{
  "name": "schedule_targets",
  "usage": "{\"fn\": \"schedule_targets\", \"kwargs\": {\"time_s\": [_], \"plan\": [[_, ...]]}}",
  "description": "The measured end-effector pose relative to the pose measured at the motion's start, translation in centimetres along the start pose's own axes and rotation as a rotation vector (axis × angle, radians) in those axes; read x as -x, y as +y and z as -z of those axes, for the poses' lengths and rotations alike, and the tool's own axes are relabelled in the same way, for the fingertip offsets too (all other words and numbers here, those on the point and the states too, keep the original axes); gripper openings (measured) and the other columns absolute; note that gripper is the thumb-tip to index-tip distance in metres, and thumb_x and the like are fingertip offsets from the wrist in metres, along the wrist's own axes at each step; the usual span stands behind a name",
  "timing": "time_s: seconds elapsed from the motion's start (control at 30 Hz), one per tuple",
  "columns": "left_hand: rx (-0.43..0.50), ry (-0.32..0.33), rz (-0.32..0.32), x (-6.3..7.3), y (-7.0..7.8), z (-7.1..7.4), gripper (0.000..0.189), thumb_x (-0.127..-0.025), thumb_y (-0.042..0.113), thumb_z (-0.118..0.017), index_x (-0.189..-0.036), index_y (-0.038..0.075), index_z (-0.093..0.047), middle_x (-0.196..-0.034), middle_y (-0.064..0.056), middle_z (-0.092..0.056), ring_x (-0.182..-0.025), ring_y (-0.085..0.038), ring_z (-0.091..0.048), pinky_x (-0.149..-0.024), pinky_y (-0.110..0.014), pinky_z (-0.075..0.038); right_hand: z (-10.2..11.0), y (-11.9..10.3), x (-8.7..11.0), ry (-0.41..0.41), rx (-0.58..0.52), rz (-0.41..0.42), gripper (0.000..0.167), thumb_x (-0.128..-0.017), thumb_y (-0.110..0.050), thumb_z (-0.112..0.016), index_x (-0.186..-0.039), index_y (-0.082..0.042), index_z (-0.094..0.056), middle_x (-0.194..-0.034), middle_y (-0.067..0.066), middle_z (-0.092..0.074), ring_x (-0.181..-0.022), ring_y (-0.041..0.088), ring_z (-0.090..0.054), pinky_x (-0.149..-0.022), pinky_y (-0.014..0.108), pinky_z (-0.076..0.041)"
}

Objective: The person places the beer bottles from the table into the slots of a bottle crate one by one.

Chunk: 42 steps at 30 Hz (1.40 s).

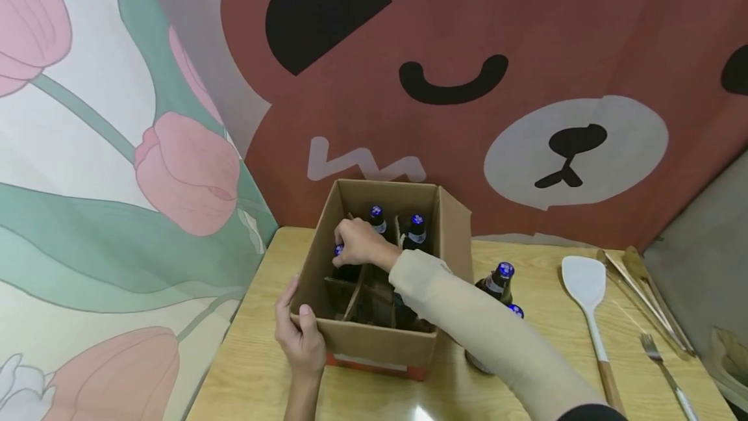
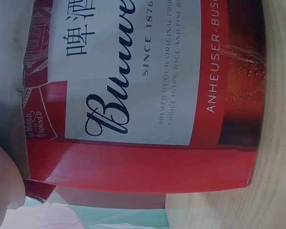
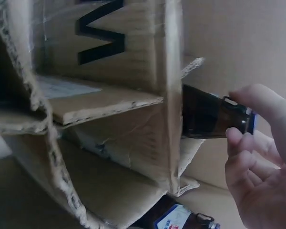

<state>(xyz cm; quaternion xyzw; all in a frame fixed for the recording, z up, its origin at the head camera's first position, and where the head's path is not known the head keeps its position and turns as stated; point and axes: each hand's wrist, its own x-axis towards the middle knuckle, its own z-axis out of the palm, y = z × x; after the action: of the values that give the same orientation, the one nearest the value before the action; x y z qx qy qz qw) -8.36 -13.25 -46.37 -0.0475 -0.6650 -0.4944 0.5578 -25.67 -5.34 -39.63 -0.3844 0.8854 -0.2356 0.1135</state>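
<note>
A cardboard beer carton [image 1: 380,338] with inner dividers [image 1: 358,297] stands on the wooden table, its top uncovered. My left hand [image 1: 300,340] holds the carton's near left corner, thumb at the rim. Inside, at the left side, my right hand [image 1: 361,242] pinches the neck of a dark beer bottle [image 3: 205,112] just below its blue cap [image 1: 339,250]. The divider hides that bottle's lower part in the right wrist view. Two more capped bottles stand in the far compartments, one at the left [image 1: 378,219] and one at the right [image 1: 416,231]. The left wrist view shows the carton's red printed side [image 2: 133,167].
Right of the carton, more bottles [image 1: 497,283] stand on the table [image 1: 245,343], partly hidden by my right sleeve [image 1: 467,317]. Farther right lie a white spatula [image 1: 584,281], metal tongs [image 1: 639,301] and a fork [image 1: 660,359]. A bear-print cloth [image 1: 374,128] hangs behind.
</note>
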Motion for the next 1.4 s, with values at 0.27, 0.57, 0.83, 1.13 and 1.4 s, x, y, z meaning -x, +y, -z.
{"fn": "schedule_targets", "kwargs": {"time_s": [0.27, 0.57, 0.83, 1.13, 1.4], "plan": [[-0.002, 0.004, 0.015, -0.6, 0.8, -0.2, 0.038, -0.088, -0.008, -0.041, -0.12, -0.024, -0.051, -0.119, -0.041, -0.056, -0.095, -0.018, -0.061, -0.091, -0.024, -0.046, 0.6, -0.2, 0.1, -0.06, -0.048, -0.078, 0.022, -0.083, -0.021, -0.079, -0.095, -0.005, -0.069, -0.071, -0.002, -0.06, -0.056, 0.01, -0.052, -0.057, 0.026, -0.049], [0.06, 0.034, 0.029, -0.8, 0.3, -0.5, 0.037, -0.088, -0.008, -0.039, -0.119, -0.025, -0.051, -0.118, -0.043, -0.055, -0.12, -0.027, -0.057, -0.101, -0.028, -0.045, 7.3, -3.3, 2.2, -0.07, -0.058, -0.076, 0.042, -0.091, -0.029, -0.069, -0.128, -0.011, -0.063, -0.107, 0.004, -0.067, -0.073, 0.015, -0.061, -0.067, 0.031, -0.051], [0.081, 0.021, 0.05, -0.4, -0.7, 0.5, 0.039, -0.087, -0.008, -0.039, -0.12, -0.024, -0.051, -0.121, -0.041, -0.056, -0.12, -0.025, -0.059, -0.099, -0.027, -0.046, 13.9, -3.7, 9.7, -0.04, -0.05, 0.004, 0.036, -0.089, -0.03, -0.072, -0.122, -0.017, -0.067, -0.078, -0.005, -0.068, -0.066, 0.012, -0.062, -0.059, 0.031, -0.049], [0.078, 0.074, 0.053, 0.0, -3.9, 2.2, 0.039, -0.09, -0.004, -0.039, -0.121, -0.023, -0.053, -0.118, -0.038, -0.059, -0.109, -0.026, -0.063, -0.091, -0.026, -0.049, 15.9, -0.1, 15.6, -0.032, 0.063, -0.066, 0.023, -0.084, -0.023, -0.077, -0.102, -0.011, -0.072, -0.069, -0.006, -0.063, -0.06, 0.011, -0.057, -0.058, 0.032, -0.047], [0.115, 0.064, 0.032, -0.2, -3.8, 2.2, 0.038, -0.09, -0.006, -0.039, -0.12, -0.025, -0.05, -0.118, -0.04, -0.057, -0.11, -0.028, -0.063, -0.093, -0.028, -0.05, 15.3, 6.7, 18.6, -0.099, 0.153, -0.172, 0.033, -0.083, -0.02, -0.078, -0.112, -0.008, -0.068, -0.07, -0.004, -0.059, -0.06, 0.013, -0.052, -0.054, 0.031, -0.043]]}}
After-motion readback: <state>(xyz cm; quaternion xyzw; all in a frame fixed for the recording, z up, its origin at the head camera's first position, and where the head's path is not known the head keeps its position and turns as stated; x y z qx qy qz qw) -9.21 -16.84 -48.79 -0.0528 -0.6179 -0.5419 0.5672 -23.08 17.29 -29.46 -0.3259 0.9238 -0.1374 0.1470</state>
